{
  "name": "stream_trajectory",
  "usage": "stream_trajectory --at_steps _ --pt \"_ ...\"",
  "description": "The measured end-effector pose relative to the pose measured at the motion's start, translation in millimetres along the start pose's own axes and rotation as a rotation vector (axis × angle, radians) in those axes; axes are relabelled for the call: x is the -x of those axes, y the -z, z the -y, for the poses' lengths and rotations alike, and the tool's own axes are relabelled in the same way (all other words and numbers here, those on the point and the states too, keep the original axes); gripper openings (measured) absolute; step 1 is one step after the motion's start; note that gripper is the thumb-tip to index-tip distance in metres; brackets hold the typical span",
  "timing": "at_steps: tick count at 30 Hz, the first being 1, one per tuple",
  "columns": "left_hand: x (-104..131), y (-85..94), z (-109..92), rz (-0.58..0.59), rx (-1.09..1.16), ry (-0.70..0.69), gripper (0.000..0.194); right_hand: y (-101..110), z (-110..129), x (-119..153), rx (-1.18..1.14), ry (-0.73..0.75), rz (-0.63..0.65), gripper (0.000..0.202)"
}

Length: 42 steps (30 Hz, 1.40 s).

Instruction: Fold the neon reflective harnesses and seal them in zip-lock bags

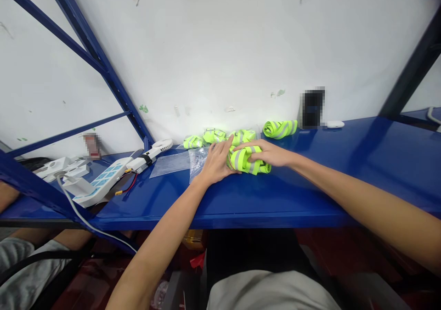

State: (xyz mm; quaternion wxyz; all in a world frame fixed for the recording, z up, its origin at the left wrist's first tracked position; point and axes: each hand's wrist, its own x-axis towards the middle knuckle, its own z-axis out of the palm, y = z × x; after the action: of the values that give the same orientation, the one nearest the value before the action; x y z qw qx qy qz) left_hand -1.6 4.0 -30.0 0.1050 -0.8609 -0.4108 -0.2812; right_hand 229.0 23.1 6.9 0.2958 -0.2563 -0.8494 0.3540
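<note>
A grey shirt (272, 291) lies nearest, at six o'clock. Ahead, the lime-yellow roll with silvery bands (253, 160) rests on the blue tabletop (234, 204), between the two hands. The left hand (216, 163) is partly open, cupped against its nine o'clock side; the right hand (270, 154) curls over it from three o'clock, thumb and fingers pressing in. It looks light, soft and floppy, not fragile, perhaps slightly slick and apt to unroll; best held round the middle, loose edges tucked under.

Counting yellow bundles: one in the hands, three in a row (214, 136) from ten to nearly twelve o'clock of it, seemingly in clear plastic, and one apart (280, 129) towards two: five. Two pieces of clear plastic (169, 163) lie at nine, with one white fan (162, 145) beyond.
</note>
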Motion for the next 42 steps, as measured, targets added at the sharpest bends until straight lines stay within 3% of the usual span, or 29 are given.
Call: stream_trajectory --at_steps 6,11,20,26,29,33,37,42 --pt "0.5 1.4 2.7 0.012 0.021 0.0 0.119 -8.5 1.4 2.6 0.18 0.16 -0.107 0.038" --pt "1.2 10.6 4.1 0.096 0.065 0.015 0.124 -13.8 5.5 4.7 0.266 0.27 -0.002 0.039" --pt "2.0 18.7 9.4 0.216 0.173 0.026 0.124 -25.6 16.3 10.3 0.286 0.347 0.04 0.039" --pt "-1.3 21.3 -1.6 0.138 0.068 -0.063 0.12 -19.6 5.7 4.3 0.103 0.215 0.003 0.038" --pt "-2.7 19.0 -5.0 0.092 0.033 -0.096 0.111 -20.6 -0.2 -0.8 -0.012 0.102 -0.116 0.034" --pt "-2.3 13.6 -5.9 0.048 -0.01 -0.091 0.109 -27.9 0.0 -6.3 -0.288 -0.074 -0.269 0.012" --pt "-2.7 8.3 -10.1 0.029 -0.017 -0.092 0.106 -30.4 2.4 -6.8 -0.515 -0.234 -0.244 0.012" --pt "-5.1 8.5 -17.9 0.048 0.077 -0.086 0.113 -29.0 3.3 -4.1 -0.648 -0.286 -0.123 0.022"
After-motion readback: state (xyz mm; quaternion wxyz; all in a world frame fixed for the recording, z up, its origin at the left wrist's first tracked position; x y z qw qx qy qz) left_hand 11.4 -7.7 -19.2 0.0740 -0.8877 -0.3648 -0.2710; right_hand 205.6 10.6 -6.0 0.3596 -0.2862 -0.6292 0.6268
